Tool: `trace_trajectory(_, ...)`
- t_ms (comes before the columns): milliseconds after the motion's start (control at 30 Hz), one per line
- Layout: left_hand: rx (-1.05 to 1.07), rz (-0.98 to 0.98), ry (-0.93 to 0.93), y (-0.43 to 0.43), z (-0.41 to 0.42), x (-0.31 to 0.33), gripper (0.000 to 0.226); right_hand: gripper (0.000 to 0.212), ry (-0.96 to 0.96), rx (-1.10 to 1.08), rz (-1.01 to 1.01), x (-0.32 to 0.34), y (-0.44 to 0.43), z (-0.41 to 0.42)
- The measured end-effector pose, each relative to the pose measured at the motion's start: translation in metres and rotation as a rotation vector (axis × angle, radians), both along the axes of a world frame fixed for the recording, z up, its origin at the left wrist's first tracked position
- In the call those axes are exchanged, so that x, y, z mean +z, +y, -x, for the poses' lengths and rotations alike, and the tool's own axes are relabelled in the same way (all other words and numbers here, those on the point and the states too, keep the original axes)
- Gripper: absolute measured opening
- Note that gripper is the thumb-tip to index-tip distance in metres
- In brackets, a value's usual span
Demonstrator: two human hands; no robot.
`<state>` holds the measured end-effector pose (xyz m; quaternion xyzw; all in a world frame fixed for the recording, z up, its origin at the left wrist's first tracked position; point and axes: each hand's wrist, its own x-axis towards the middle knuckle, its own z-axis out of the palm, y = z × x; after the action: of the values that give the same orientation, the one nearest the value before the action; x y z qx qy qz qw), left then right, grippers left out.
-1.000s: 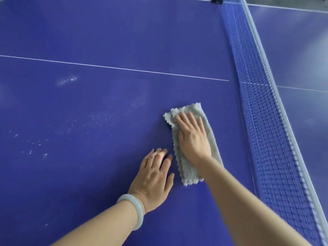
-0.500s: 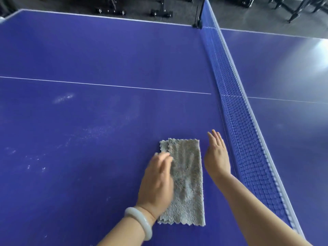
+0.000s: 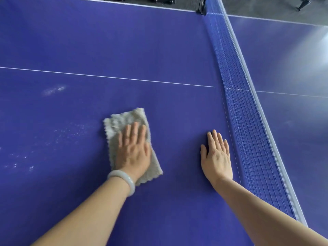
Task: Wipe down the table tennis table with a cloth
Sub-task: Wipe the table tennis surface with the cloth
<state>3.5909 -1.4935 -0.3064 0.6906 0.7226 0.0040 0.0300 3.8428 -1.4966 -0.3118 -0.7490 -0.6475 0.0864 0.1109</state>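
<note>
- The table tennis table (image 3: 106, 41) has a blue-violet top that fills almost the whole view, with a thin white centre line (image 3: 106, 77) running across it towards the net (image 3: 245, 112).
- The cloth (image 3: 122, 119) is a pale grey, fluffy oblong. It lies flat on the half of the table left of the net, on the near side of the white line, with its far end leaning a little to the left.
- The left hand (image 3: 133, 153) lies palm down on the near part of the cloth. Its fingers are straight and close together, pressing on the fabric rather than gripping it (nothing is curled round an edge). The cloth's far end and its near right corner stick out from under the hand.
- A pale, smooth bracelet (image 3: 124, 180) sits on the left wrist.
- The right hand (image 3: 217, 157) rests flat on the bare table between the cloth and the net, apart from the cloth and close to the foot of the net. Its fingers are stretched out together, its thumb is held slightly out to the left, and it holds nothing.
- A whitish dusty smear (image 3: 53, 90) shows left of the cloth and farther away, and scattered white specks (image 3: 71, 132) lie just left of the cloth.
- The blue net has a white top band and ends at a dark net post (image 3: 202, 7) on the far edge, where grey floor (image 3: 257, 6) begins.
</note>
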Motion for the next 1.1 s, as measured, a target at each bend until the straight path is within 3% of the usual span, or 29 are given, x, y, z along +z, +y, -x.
trace_trajectory(133,0.016,-0.001,-0.064,-0.037,-0.019,0.005,0.06,0.058,-0.025,-0.001,0.016,0.0,0.0,0.002)
trace_trajectory(300,-0.367,0.032,-0.174,-0.122,-0.106,0.01,0.061,0.061,-0.028,0.026,0.037,0.005,-0.001,0.002)
trace_trajectory(400,-0.479,0.002,-0.123,-0.14,-0.065,0.011,0.058,0.066,-0.065,0.046,0.046,0.005,-0.002,0.0)
trace_trajectory(533,-0.294,0.04,-0.075,-0.156,0.014,0.007,0.057,0.069,-0.143,0.056,0.081,0.003,-0.003,0.004)
trace_trajectory(700,-0.239,0.046,-0.098,-0.156,0.011,0.004,0.06,0.057,-0.18,0.169,0.071,0.015,-0.016,0.023)
trace_trajectory(833,-0.218,0.049,-0.113,-0.156,0.012,0.004,0.059,0.057,-0.064,0.352,0.028,0.01,-0.072,0.092)
trace_trajectory(967,-0.209,0.022,-0.145,-0.155,0.011,0.005,0.059,0.058,0.013,0.183,0.081,0.002,-0.095,0.127)
trace_trajectory(1100,-0.26,0.027,-0.157,-0.157,0.015,0.004,0.057,0.067,-0.079,0.223,0.133,0.005,-0.094,0.124)
